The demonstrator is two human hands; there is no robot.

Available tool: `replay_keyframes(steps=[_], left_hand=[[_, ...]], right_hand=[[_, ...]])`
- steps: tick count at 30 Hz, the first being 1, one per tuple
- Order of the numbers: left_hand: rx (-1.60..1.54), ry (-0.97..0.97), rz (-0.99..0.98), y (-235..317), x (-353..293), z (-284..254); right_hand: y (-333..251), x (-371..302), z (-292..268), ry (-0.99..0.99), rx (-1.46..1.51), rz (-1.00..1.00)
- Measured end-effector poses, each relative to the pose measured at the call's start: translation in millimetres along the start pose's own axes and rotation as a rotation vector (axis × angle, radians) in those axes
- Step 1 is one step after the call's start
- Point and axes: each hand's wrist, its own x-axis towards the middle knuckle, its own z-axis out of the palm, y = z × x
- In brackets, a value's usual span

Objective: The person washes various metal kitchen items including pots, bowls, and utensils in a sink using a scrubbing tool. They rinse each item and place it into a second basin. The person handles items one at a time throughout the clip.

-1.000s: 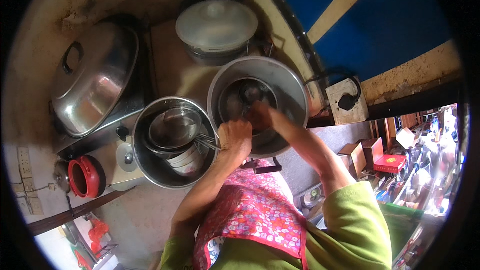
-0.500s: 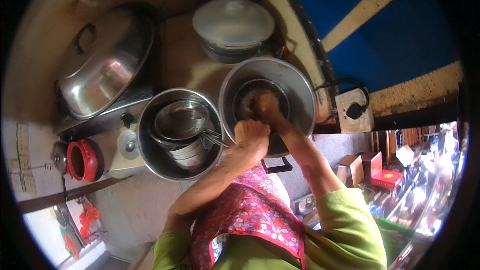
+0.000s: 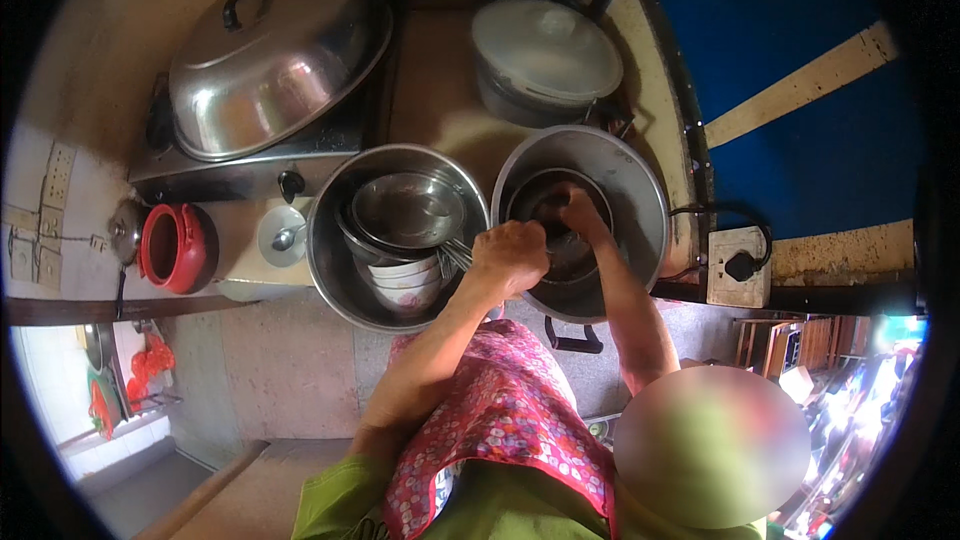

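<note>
A deep grey metal pot stands in front of me at the counter's edge. My right hand reaches down into it with bent fingers, against a dark round shape inside. I cannot tell whether that shape is the pot's bottom or a vessel in it, and what the fingers hold is hidden. Closed into a fist, my left hand is at the pot's near left rim; its fingertips are out of sight. Left of it, a steel pot holds a steel bowl, stacked white bowls and some thin metal handles.
At the back left, a large domed lid covers a stove. A lidded pot stands behind my work. Further left are a red pot and a small white bowl with a spoon. A socket box is at right.
The whole view has shifted, so the pots appear further right. My right hand has moved a little within the grey pot, its fingers now bent. My left fist remains at the rim.
</note>
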Motion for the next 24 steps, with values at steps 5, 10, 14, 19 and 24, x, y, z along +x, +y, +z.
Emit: replay_keyframes(steps=[5,10,14,19,24], left_hand=[[0.337,-0.049,0.173,31,-19,11],[0.382,-0.025,0.19,30,-17,35],[0.293,-0.083,0.08,23,-10,10],[-0.342,-0.358,0.037,-27,-22,-45],[-0.621,-0.148,0.027,-61,-88,-75]], right_hand=[[-2,-2,22,0.009,-0.366,-0.073],[-41,-21,19,0.077,-0.673,0.324],[-54,-26,-11,0.029,-0.305,0.368],[-88,-42,-54,-0.011,0.103,0.33],[-15,-23,-49,0.274,-0.875,-0.215]])
